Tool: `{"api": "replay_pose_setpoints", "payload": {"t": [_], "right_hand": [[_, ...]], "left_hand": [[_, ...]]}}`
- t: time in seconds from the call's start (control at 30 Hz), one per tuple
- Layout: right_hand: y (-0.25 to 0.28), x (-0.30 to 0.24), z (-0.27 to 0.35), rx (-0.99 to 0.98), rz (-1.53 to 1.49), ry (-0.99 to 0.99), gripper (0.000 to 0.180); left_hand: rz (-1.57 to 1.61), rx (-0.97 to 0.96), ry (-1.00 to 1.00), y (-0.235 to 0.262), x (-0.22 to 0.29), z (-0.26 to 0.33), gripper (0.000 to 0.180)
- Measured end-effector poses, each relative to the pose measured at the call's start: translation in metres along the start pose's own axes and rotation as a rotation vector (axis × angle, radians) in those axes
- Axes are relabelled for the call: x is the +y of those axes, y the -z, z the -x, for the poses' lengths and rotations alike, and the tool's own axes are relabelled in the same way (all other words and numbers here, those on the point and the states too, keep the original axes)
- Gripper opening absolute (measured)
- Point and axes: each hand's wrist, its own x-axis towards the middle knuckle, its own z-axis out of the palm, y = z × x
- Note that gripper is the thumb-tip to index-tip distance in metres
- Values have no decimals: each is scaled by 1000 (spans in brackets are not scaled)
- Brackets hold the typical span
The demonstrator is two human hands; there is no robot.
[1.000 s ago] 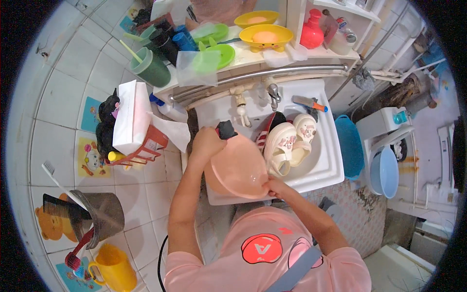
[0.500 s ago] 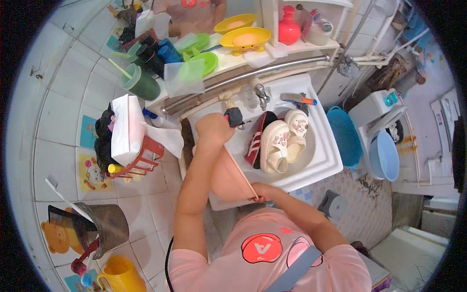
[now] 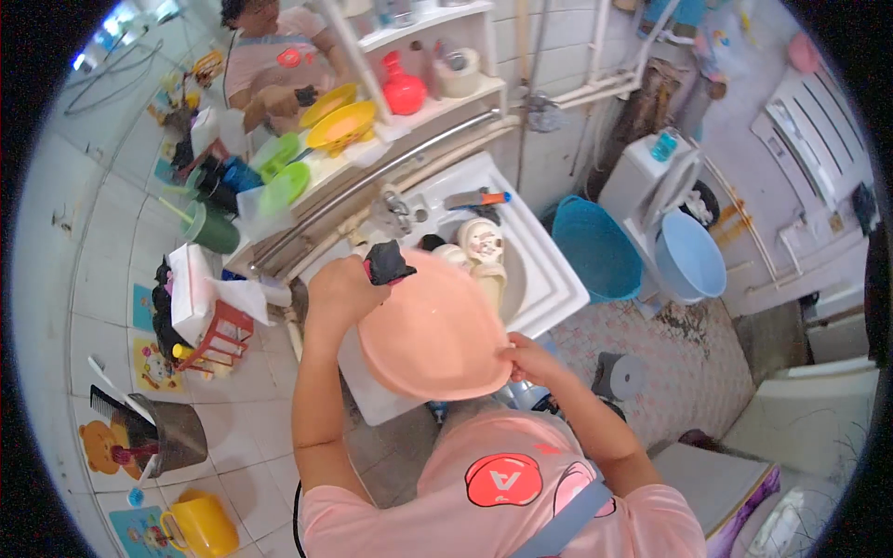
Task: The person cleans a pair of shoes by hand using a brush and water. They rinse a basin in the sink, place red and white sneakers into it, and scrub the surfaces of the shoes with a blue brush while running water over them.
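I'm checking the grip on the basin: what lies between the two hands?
In the head view, the pink basin spans the gap between the left hand and the right hand, over the white sink.

Looked like a home bathroom/wash area: white tiled walls w/ mirror [image 3: 139, 102], white sink [image 3: 549, 270] w/ tap [image 3: 398, 209], shelf [image 3: 437, 102] of plastic dishes, blue tubs [image 3: 595, 249].

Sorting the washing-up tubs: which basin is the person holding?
The pink basin, gripped by both hands over the sink; the two blue ones sit untouched on the floor.
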Motion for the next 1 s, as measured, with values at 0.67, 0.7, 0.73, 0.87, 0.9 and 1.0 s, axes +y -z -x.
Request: {"api": "replay_pose_setpoints", "payload": {"t": [0.67, 0.7, 0.73, 0.87, 0.9, 1.0], "right_hand": [[195, 155, 353, 1235, -476, 833, 33], [193, 171, 365, 1292, -546, 886, 33], [190, 187, 377, 1344, -588, 906, 33], [168, 246, 413, 1613, -805, 1012, 31], [161, 258, 421, 1719, -856, 1008, 31], [144, 299, 441, 1952, -1004, 1015, 28]], "left_hand": [[372, -193, -1387, -156, 481, 121, 89], [492, -158, -1487, -174, 498, 128, 93], [615, -388, -1494, -186, 517, 142, 88], [558, -575, -1730, -228, 574, 222, 75], [604, -689, -1801, -243, 587, 242, 71], [632, -943, -1962, -269, 609, 313, 57]]}}
